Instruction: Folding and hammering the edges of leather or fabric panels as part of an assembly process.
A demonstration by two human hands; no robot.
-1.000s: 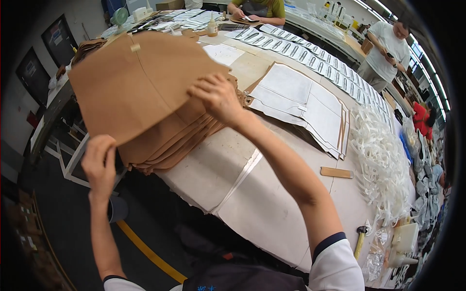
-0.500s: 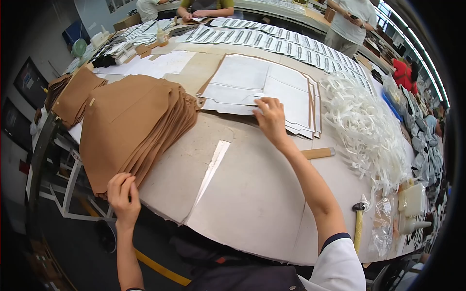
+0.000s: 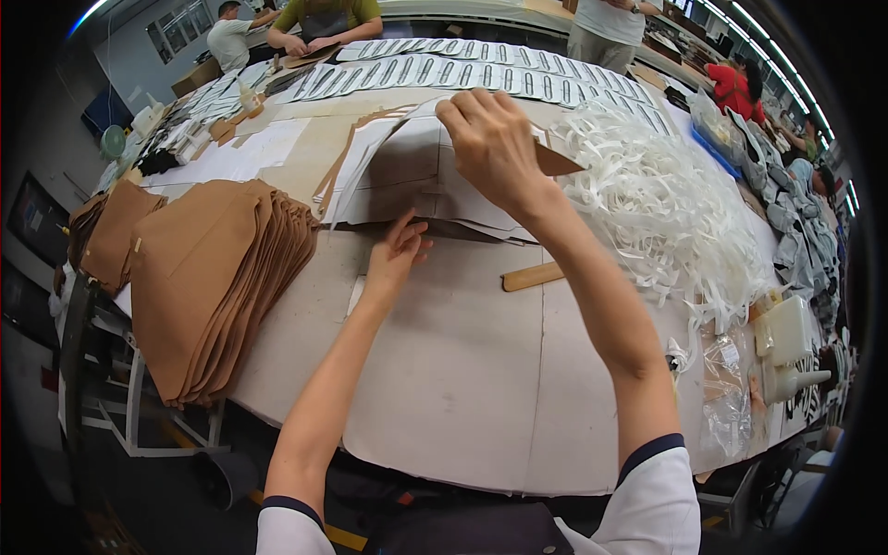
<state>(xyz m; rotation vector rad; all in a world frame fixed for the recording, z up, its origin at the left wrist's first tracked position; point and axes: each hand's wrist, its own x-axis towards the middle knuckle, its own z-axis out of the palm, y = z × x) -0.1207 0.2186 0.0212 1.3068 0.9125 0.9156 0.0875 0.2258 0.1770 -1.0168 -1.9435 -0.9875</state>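
Note:
My right hand (image 3: 495, 153) is raised over the stack of white-faced panels (image 3: 398, 176) and pinches the edge of a panel with a brown side (image 3: 558, 161). The lifted panel curves up, and my fingers cover part of it. Below it, by the stack's near edge, is my left hand (image 3: 396, 252), palm turned up and fingers apart, with nothing seen in it. A fanned pile of brown panels (image 3: 208, 277) lies to the left on the worktable (image 3: 435, 370).
A flat wooden stick (image 3: 531, 277) lies near the stack. Right of it spreads a heap of white ribbon strips (image 3: 657, 203), with white bottles (image 3: 784, 331) farther along the edge. Rows of white pieces (image 3: 453, 76) line the back. Co-workers stand across the table.
My right hand has lifted a panel edge off the white stack. My left hand has left the brown pile and moved right, to the stack's near edge. The view has shifted.

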